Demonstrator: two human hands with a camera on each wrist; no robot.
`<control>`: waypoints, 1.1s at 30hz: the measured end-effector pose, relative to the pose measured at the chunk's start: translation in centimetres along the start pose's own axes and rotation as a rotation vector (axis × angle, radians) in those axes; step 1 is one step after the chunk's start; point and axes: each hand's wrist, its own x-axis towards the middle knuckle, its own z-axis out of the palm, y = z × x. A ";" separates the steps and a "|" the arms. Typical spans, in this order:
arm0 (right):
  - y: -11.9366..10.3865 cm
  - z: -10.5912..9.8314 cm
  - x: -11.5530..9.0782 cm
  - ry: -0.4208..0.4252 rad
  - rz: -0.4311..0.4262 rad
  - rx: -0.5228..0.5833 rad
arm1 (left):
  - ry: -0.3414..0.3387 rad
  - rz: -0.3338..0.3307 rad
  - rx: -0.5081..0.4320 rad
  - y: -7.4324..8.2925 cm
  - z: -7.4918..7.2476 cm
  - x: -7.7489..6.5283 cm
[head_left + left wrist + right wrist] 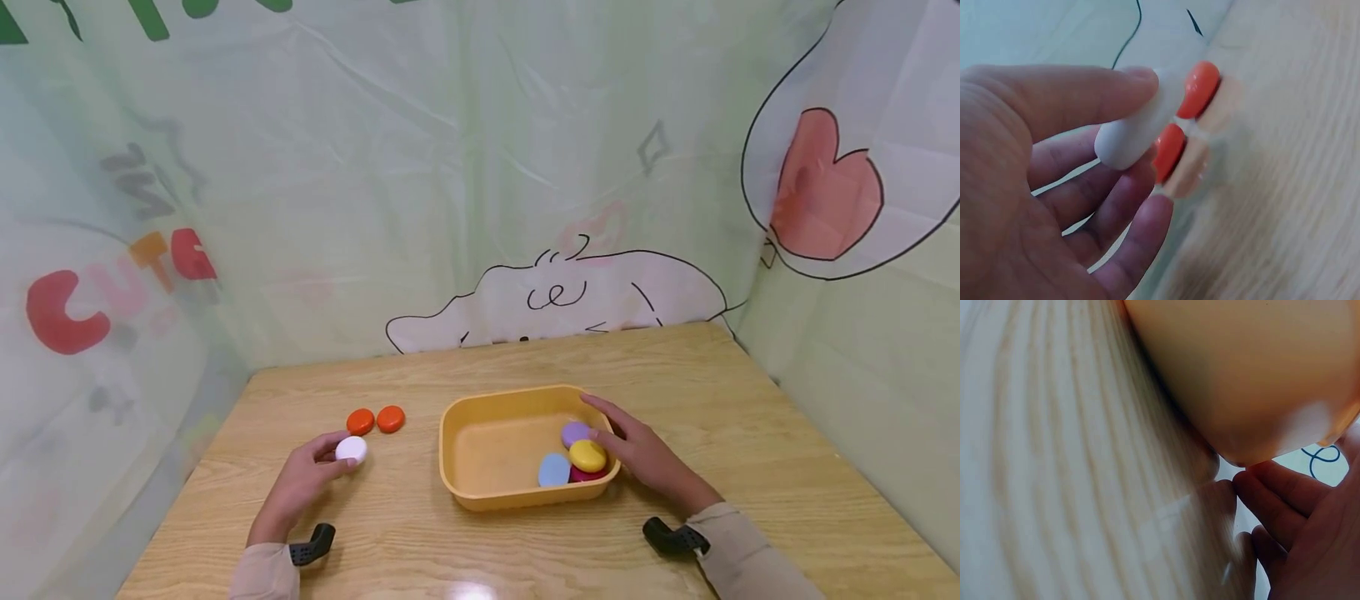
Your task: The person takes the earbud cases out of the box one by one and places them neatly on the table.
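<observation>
My left hand [303, 477] pinches a white rounded disc [352, 451] between thumb and fingers, raised a little above the table. In the left wrist view the thumb lies across one face of the white disc [1138, 125]. My right hand [648, 454] grips the right end of a yellow-orange plastic tray [487, 502], thumb over the rim and fingers along the outer wall. Within the tray, a purple disc [575, 432], a yellow disc [587, 456], a light blue disc [554, 471] and a dark red disc [587, 475], partly hidden, cluster at the right end.
Two orange-red discs [391, 418] lie side by side on the wooden table [390, 542], just beyond my left hand. A printed sheet [360, 208] hangs behind the table and along both sides. Black wrist devices [313, 545] sit at both cuffs.
</observation>
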 end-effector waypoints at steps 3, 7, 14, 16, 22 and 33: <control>-0.1 -0.1 0.0 -0.001 -0.002 -0.001 | 0.013 0.004 0.035 -0.3 0.1 0.1; -0.3 -0.2 0.0 -0.002 -0.011 -0.002 | 0.039 0.028 0.128 -0.5 0.2 0.4; -0.4 -0.2 -0.1 0.000 -0.002 -0.003 | 0.070 0.058 0.250 -0.9 0.5 0.8; -0.3 -0.1 -0.1 0.002 0.000 -0.008 | 0.074 0.054 0.265 -1.1 0.6 0.9; -0.1 -0.1 -0.3 0.002 -0.003 -0.003 | 0.094 0.073 0.273 -1.2 1.1 1.1; -0.1 -0.1 -0.2 0.005 -0.013 0.009 | 0.153 0.138 0.315 -0.9 1.3 1.1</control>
